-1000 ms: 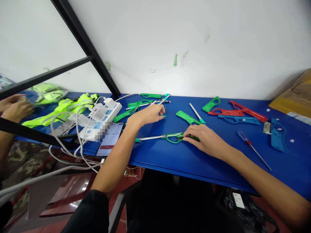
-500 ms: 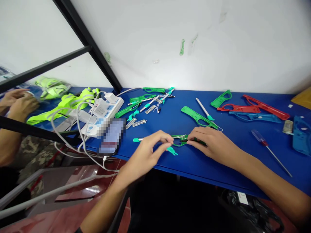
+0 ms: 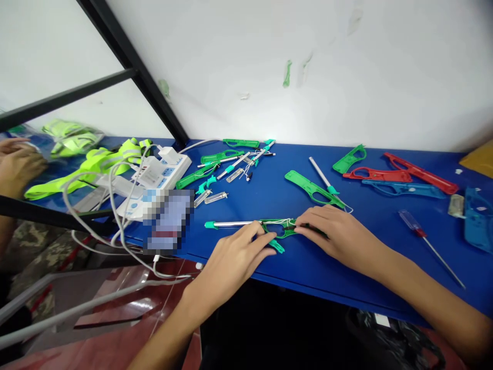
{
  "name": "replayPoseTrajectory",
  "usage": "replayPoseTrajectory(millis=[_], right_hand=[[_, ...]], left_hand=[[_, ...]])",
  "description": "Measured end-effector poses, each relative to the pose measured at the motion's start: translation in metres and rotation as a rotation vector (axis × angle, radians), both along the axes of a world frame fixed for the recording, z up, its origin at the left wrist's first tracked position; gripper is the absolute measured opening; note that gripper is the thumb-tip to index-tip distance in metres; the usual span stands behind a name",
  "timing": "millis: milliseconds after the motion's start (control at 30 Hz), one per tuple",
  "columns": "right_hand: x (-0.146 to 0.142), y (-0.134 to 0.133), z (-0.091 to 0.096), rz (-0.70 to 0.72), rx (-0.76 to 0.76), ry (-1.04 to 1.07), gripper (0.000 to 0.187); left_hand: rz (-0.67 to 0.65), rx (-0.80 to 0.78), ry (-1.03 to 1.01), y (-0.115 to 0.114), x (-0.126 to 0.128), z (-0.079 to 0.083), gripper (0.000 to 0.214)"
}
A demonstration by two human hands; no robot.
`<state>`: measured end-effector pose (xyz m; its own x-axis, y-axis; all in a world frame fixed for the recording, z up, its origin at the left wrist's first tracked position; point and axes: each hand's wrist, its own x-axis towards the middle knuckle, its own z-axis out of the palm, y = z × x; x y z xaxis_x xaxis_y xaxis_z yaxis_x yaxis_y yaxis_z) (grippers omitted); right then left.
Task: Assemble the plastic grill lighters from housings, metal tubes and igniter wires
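A green plastic handle with a metal tube (image 3: 246, 224) lies near the front edge of the blue table (image 3: 269, 198). My right hand (image 3: 339, 237) rests on its handle end, fingers curled down on it. My left hand (image 3: 231, 257) pinches a small teal plastic piece (image 3: 278, 246) against the handle's loop. A second green handle half (image 3: 308, 186) with a white rod (image 3: 321, 176) lies just behind my right hand.
Several green handle parts and metal tubes (image 3: 227, 164) lie at the back left. Red (image 3: 404, 172) and blue handle halves (image 3: 408, 189), and a screwdriver (image 3: 427, 239), lie at the right. A power strip (image 3: 154, 180), cables, a phone (image 3: 167, 218) and yellow vests (image 3: 88, 164) sit left. Another person's hand (image 3: 15, 162) is far left.
My left hand came back from the parts pile at the rear with a small teal piece and brought it down to the green handle by the front edge. My right hand stayed on the handle.
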<state>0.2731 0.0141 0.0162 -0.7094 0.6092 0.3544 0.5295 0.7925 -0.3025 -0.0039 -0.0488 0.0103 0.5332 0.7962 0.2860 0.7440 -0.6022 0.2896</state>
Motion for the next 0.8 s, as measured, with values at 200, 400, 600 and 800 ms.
replayPoseTrajectory(millis=[200, 400, 600, 800], right_hand=[[0.0, 0.0, 0.0, -0.009, 0.031, -0.007, 0.021], [0.0, 0.001, 0.0, -0.011, 0.054, -0.01, 0.024], [0.0, 0.001, 0.003, -0.002, 0.058, -0.028, 0.028], [0.0, 0.002, 0.003, -0.016, -0.001, -0.015, 0.03]], left_hand=[[-0.014, 0.092, -0.149, 0.01, 0.004, 0.0, 0.019], [0.014, 0.224, -0.092, 0.02, 0.006, 0.007, 0.023], [0.026, 0.255, -0.174, 0.024, 0.009, 0.003, 0.014], [0.021, 0.141, -0.287, 0.028, 0.012, -0.002, 0.013]])
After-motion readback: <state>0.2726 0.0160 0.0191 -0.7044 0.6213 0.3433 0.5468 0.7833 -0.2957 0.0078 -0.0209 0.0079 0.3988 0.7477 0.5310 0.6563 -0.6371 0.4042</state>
